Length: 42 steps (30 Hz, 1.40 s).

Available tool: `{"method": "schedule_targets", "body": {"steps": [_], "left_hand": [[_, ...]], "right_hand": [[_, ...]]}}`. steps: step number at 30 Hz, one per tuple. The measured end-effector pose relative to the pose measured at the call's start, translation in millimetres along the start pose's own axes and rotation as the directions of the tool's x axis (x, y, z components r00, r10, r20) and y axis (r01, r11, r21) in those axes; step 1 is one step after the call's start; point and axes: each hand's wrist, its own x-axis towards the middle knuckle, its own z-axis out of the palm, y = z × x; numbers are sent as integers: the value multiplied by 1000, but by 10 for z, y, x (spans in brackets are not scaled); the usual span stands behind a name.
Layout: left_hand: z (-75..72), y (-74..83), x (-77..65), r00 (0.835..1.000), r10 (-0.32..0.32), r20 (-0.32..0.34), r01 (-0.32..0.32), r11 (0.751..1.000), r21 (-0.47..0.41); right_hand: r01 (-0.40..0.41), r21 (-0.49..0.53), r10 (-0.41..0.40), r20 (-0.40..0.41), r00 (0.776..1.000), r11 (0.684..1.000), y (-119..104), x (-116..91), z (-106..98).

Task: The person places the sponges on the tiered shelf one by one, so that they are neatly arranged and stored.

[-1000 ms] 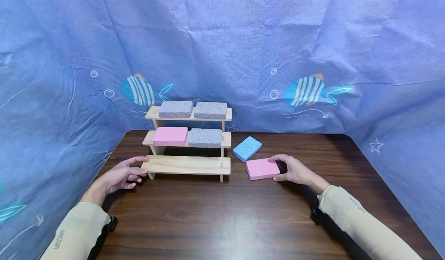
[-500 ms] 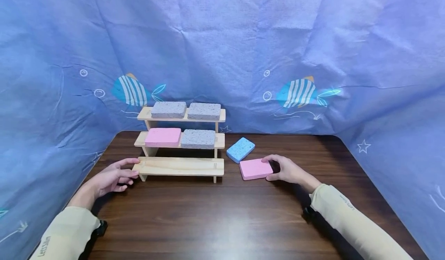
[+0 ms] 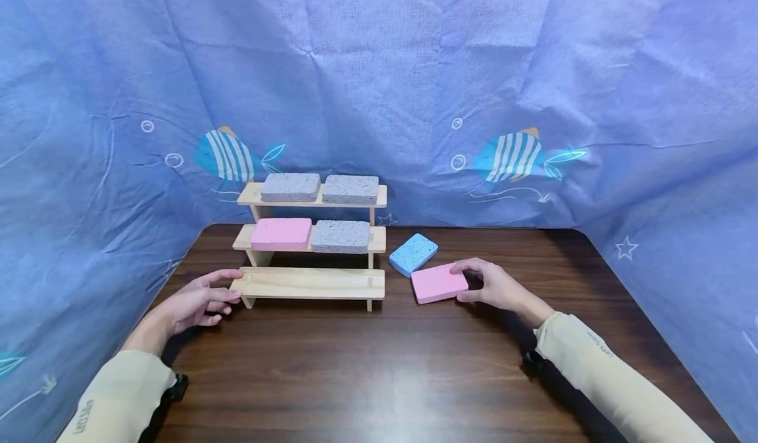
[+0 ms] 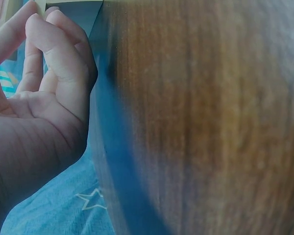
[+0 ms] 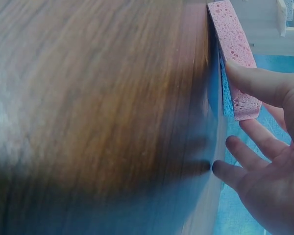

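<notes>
My right hand (image 3: 497, 289) pinches a pink sponge (image 3: 435, 284) by its right end, thumb on the near side and index finger on the far side. In the right wrist view the sponge (image 5: 232, 39) shows its porous edge, with the remaining fingers spread below. At the left, my left hand (image 3: 195, 303) holds the left end of the bottom shelf of a three-step wooden stand (image 3: 308, 284). Its thumb and fingertips meet at that end in the left wrist view. Close behind the pink sponge lies a speckled blue sponge (image 3: 413, 255) on the table.
Two grey sponges (image 3: 290, 187) sit on the top step. On the middle step, another pink sponge (image 3: 281, 233) is beside a grey sponge (image 3: 340, 236). A blue fish-print cloth (image 3: 379, 101) hangs behind and around the dark wooden table (image 3: 355, 377).
The pink sponge in my right hand has risen slightly and tilted, its right end higher. The left hand stays at the shelf end. The head view has shifted a little.
</notes>
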Motion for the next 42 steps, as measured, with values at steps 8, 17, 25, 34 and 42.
{"method": "schedule_targets", "body": {"steps": [8,17,25,34,42], "left_hand": [[-3,11,-5,1000,1,10,-1,1000,-3],[0,-38,21,1000,-4,1,4,1000,-7],[-5,-8,-14,1000,14,8,-14,1000,-1],[2,-15,2,1000,7,3,-7,1000,-10],[14,0,5,1000,14,16,-13,1000,-23]], "right_hand": [[20,36,-20,-3,1000,999,-28,2,5],[12,58,-13,5,1000,998,-23,-9,-14],[-6,32,5,23,1000,999,-47,14,-64],[-17,15,16,31,999,1000,-89,13,-112],[-8,41,6,34,999,999,-111,8,-132]]}}
